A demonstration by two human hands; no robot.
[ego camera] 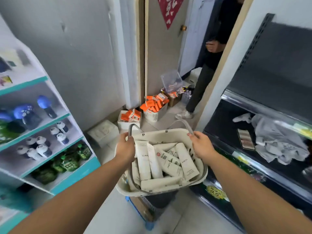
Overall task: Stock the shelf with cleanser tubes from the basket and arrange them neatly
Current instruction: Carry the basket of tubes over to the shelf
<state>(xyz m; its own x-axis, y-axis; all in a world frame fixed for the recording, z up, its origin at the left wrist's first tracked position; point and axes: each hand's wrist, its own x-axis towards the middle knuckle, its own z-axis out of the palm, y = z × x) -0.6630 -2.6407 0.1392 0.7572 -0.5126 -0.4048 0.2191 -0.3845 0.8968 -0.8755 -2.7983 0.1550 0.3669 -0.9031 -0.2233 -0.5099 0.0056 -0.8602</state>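
Tubes of white cleanser (186, 160) lie heaped in a cream plastic basket (152, 134), held in mid-aisle between a white, teal-edged shelf unit (44, 125) and a dark metal shelf (222, 122). The left hand (125, 147) curls round the grey handle (133, 126). The right hand (201, 144) pinches the pale handle (184, 122) at its lower end. On the dark shelf, a phone (245, 138) lies just beside a crumpled white cloth (276, 142). Orange boxes (152, 103) sit piled near the doorway.

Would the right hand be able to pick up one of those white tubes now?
Probably not yet: the right hand grips a basket handle, and so does the left hand. The tubes lie uncovered just below.
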